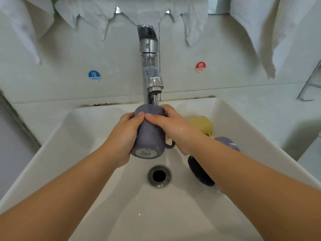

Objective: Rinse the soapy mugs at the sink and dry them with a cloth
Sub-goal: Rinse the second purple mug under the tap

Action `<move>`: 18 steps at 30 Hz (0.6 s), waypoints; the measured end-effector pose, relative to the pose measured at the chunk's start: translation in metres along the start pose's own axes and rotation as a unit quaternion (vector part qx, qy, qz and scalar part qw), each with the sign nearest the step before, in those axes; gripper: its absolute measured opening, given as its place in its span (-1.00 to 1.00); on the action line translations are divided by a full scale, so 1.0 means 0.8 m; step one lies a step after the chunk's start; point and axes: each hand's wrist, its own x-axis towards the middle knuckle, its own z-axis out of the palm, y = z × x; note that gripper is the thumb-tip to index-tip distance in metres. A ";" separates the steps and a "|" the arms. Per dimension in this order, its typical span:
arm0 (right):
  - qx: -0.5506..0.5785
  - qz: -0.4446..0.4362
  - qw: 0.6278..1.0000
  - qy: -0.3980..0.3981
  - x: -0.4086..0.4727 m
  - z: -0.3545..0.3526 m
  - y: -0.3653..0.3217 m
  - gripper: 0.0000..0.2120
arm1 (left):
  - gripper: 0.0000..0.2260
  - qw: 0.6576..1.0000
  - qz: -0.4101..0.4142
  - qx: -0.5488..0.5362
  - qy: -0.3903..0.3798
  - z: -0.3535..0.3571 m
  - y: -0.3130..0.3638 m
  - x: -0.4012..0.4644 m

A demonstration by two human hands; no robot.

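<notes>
Both my hands hold a purple-grey mug over the white sink, tilted with its base toward me and its mouth up under the tap. Water runs from the spout onto the mug. My left hand grips its left side, my right hand wraps its right side and rim, and the handle points right. A yellow mug lies in the basin behind my right wrist. A dark blue mug lies on its side under my right forearm.
The drain sits open in the middle of the basin. White cloths hang along the wall above the tap. Cold and hot stickers mark the wall. A metal rack stands at the right edge.
</notes>
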 end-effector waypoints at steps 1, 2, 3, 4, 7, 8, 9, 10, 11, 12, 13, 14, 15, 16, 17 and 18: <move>-0.001 -0.006 1.000 0.022 0.000 0.003 0.000 -0.76 | -0.73 1.000 0.002 0.006 -0.002 0.003 -0.001 -0.001; -0.010 -0.014 0.999 0.042 0.000 0.005 0.000 -0.80 | -0.74 1.000 0.005 0.011 -0.004 0.006 -0.002 -0.001; -0.021 -0.019 0.998 0.055 0.000 0.007 -0.001 -0.80 | -0.74 1.000 0.005 0.015 -0.004 0.007 -0.003 -0.001; -0.030 -0.019 0.998 0.058 0.001 0.007 0.000 -0.78 | -0.74 1.000 0.004 0.016 -0.003 0.008 -0.003 -0.001; -0.039 0.003 0.999 0.000 0.001 0.002 -0.002 -0.69 | -0.75 1.000 -0.002 0.017 0.004 0.002 -0.001 -0.001; -0.040 0.013 0.999 -0.030 0.001 0.000 -0.001 -0.63 | -0.76 1.000 -0.006 0.011 0.006 -0.001 0.000 -0.001; -0.039 0.021 0.998 -0.051 0.001 -0.002 -0.001 -0.56 | -0.76 1.000 -0.009 0.005 0.006 -0.003 0.001 -0.002; -0.035 0.024 0.997 -0.060 0.001 -0.003 0.000 -0.52 | -0.75 1.000 -0.010 0.006 0.008 -0.003 0.001 -0.002; -0.028 0.021 0.998 -0.053 0.001 -0.003 0.000 -0.54 | -0.74 1.000 -0.007 0.015 0.010 -0.003 0.001 -0.003; -0.017 0.016 0.999 -0.038 0.002 -0.002 0.001 -0.59 | -0.73 1.000 0.000 0.026 0.012 -0.003 0.001 -0.003; -0.007 0.010 1.000 -0.020 0.003 0.000 0.001 -0.64 | -0.74 0.999 0.008 0.032 0.014 -0.001 0.002 -0.003; 0.001 0.001 1.000 -0.003 0.004 0.001 0.001 -0.69 | -0.75 0.999 0.016 0.037 0.014 0.000 0.001 -0.003; 0.005 -0.012 1.000 0.013 0.004 0.003 0.002 -0.76 | -0.77 0.999 0.023 0.042 0.011 0.002 0.001 -0.003; 0.002 -0.024 0.999 0.029 0.004 0.005 0.002 -0.81 | -0.78 0.998 0.027 0.050 0.007 0.004 0.000 -0.003; -0.010 -0.033 0.998 0.046 0.004 0.007 0.002 -0.82 | -0.79 0.998 0.027 0.055 0.002 0.006 0.000 -0.004; -0.020 -0.039 0.997 0.059 0.004 0.009 0.003 -0.80 | -0.78 0.998 0.024 0.055 0.001 0.006 -0.001 -0.004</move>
